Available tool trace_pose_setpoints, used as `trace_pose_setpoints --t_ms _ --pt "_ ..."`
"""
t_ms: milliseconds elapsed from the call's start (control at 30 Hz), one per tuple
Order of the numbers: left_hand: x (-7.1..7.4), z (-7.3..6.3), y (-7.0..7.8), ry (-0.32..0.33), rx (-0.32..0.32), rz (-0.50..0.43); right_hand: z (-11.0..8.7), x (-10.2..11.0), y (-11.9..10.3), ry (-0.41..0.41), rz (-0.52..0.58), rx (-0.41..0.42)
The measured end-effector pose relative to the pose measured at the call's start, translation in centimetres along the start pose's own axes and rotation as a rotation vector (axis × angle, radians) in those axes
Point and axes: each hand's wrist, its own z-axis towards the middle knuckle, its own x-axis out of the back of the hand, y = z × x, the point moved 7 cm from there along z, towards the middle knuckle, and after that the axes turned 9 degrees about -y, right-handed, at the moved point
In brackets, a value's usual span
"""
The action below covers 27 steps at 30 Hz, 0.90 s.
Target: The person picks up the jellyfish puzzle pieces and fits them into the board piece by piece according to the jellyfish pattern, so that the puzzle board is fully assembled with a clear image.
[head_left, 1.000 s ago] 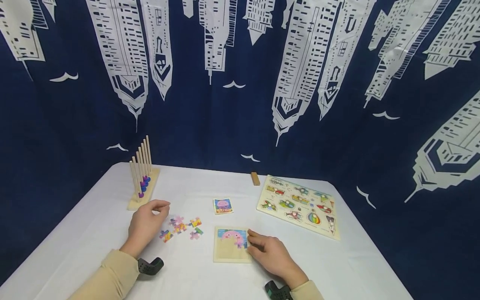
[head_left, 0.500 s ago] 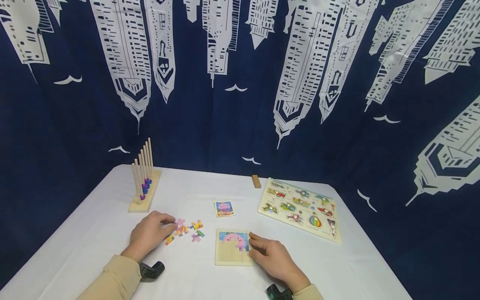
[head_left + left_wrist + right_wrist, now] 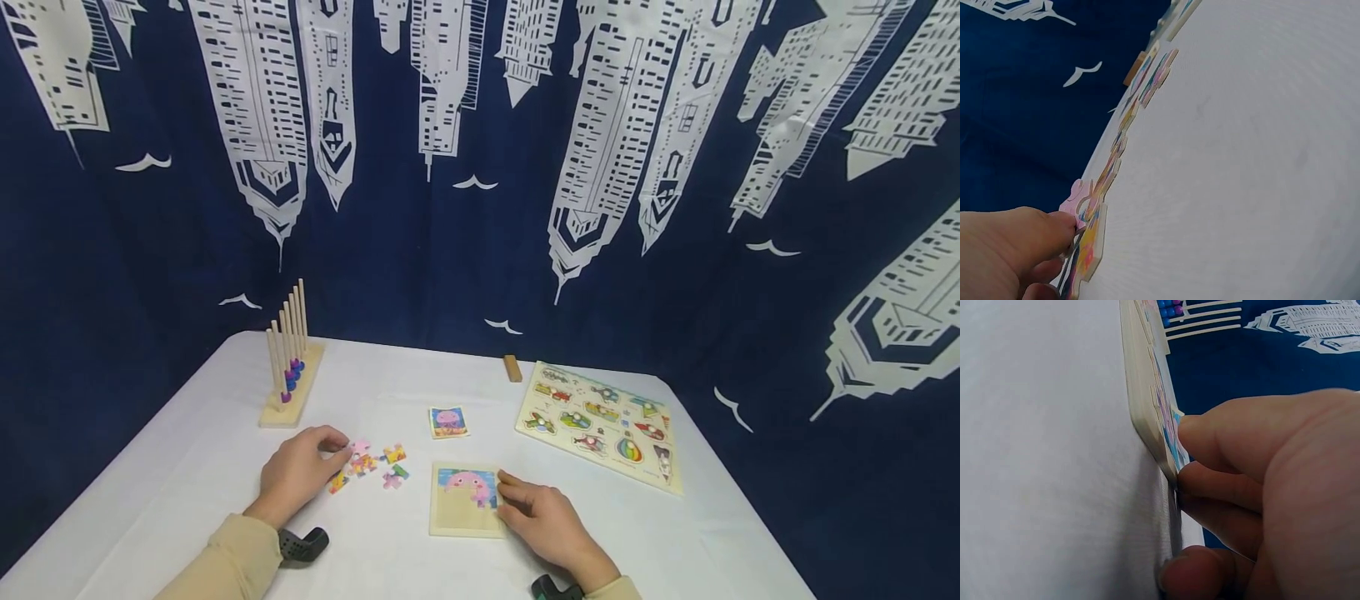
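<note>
The likeliest trouble is at the left hand [image 3: 300, 467]: it works at the edge of a tight heap, so lifting the pink piece [image 3: 1074, 197] could drag or flip its neighbours. The orange piece [image 3: 364, 464] lies right against it and the yellow piece [image 3: 338, 483] just beside the fingers. The pieces are thin, too, and a hold on one edge only might let this one pivot or drop. Over at the board [image 3: 450, 523], the pieces already in make up just the upper part and some of the right side; with bare wood next to them, a knock or a careless push from the right hand [image 3: 546, 521] could shift them.

The left grip appears to be pinching the pink piece — thumb on its near edge, the rest sticking out beyond the thumb, tilted compared with the flat pieces. The piece is thus at the fingertips, on the heap's left side, and well apart from the board.

The right grip has its fingers against the board's right edge; whether they squeeze it or merely steady it, I cannot tell. The board lies flat on the bench [image 3: 405, 558], between the hands but next to the right one, with the card [image 3: 448, 422] beyond it.
</note>
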Motion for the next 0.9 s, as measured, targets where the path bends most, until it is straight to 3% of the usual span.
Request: trace_pose_setpoints --t_ms 533,900 --pt "0.3 -1.1 -0.6 0.034 0.038 -0.069 -0.1 -0.5 -0.2 -0.029 -0.005 -0.005" --pt "0.3 -0.4 0.4 0.024 0.018 -0.068 -0.3 -0.1 0.2 -0.014 -0.009 -0.027"
